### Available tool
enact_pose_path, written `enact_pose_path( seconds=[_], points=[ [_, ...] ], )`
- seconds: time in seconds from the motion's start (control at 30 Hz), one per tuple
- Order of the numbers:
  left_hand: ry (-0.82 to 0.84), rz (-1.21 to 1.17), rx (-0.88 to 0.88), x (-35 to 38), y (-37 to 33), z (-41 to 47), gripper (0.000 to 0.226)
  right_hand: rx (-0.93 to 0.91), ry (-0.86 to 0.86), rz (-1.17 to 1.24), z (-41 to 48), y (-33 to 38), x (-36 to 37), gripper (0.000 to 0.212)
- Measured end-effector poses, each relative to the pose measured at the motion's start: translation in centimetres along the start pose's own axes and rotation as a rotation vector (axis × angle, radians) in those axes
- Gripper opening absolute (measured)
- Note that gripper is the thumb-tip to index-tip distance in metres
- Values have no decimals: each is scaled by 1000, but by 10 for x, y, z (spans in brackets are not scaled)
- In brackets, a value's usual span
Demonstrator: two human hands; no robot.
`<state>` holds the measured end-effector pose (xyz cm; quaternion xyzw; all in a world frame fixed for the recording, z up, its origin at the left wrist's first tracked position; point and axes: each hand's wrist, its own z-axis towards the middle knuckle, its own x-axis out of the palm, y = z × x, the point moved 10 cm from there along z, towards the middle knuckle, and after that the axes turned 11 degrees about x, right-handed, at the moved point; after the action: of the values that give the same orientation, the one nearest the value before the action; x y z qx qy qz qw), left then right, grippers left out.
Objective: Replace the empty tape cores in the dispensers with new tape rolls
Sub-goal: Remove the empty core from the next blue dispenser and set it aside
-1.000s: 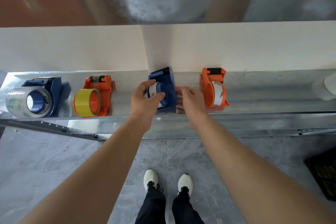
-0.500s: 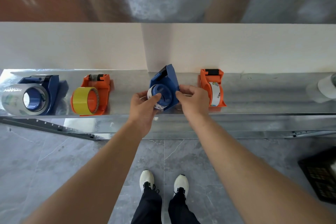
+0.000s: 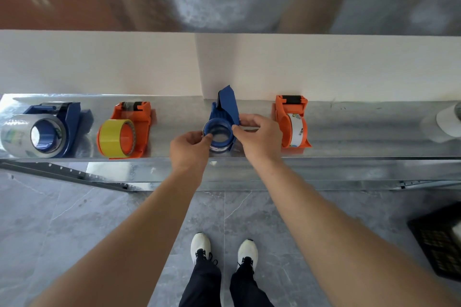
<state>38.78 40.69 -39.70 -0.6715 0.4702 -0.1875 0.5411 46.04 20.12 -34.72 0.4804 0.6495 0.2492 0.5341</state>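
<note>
Now that you've tipped it up toward you, your left hand pinches the empty core and your right hand grips the blue dispenser at the shelf edge. I'd say the core is ready to slide off.

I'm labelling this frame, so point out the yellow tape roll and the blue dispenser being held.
yellow tape roll [image 3: 112, 138]: head view, on its outer yellow band.
held blue dispenser [image 3: 226, 103]: head view, on its flat blue body.

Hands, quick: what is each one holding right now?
Left hand: pinching the tape core on the middle blue dispenser.
Right hand: gripping that dispenser's side.
</note>
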Motion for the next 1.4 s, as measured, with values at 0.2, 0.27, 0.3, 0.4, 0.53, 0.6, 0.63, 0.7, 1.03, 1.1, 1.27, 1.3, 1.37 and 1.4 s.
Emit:
enact_pose_path(
  seconds=[0.2, 0.27, 0.3, 0.4, 0.53, 0.6, 0.63, 0.7, 1.03, 1.1, 1.27, 1.3, 1.37, 1.4],
  points=[
    [5, 16, -22, -1, 6, 4, 21, -59, 9, -4, -4, 5, 4, 25],
    [11, 23, -25, 0, 8, 5, 21, -76, 14, -10, -5, 6, 5, 26],
    [16, 26, -25, 0, 9, 5, 20, -82, 14, -10, -6, 7, 5, 26],
    [33, 16, -24, 1, 10, 6, 18, -103, 12, -23, -8, 9, 4, 24],
    [50, -5, -48, 2, 12, 8, 6, -109, 25, -46, -8, 10, 5, 24],
    [50, -12, -53, 2, 12, 9, 6, -103, 25, -57, -7, 10, 5, 26],
    [51, -12, -52, 2, 13, 9, 12, -100, 25, -61, -7, 11, 5, 26],
    [51, -11, -54, 0, 13, 10, 16, -98, 20, -64, -6, 12, 4, 25],
    [59, -33, -90, -6, 18, 13, 6, -77, -24, -114, 3, 13, -7, 24],
    [59, -37, -95, -6, 18, 13, 7, -77, -35, -125, 4, 13, -8, 24],
    [67, -27, -86, -5, 17, 14, 8, -225, -121, -225, -6, 31, -10, 35],
    [69, -27, -80, -5, 16, 14, 10, -316, -133, -239, -13, 42, -8, 35],
    [80, -27, -72, -6, 15, 14, 20, -451, -57, -245, -29, 60, 7, 30],
    [87, -23, -69, -6, 14, 13, 25, -461, 16, -262, -36, 63, 19, 30]
  ],
)
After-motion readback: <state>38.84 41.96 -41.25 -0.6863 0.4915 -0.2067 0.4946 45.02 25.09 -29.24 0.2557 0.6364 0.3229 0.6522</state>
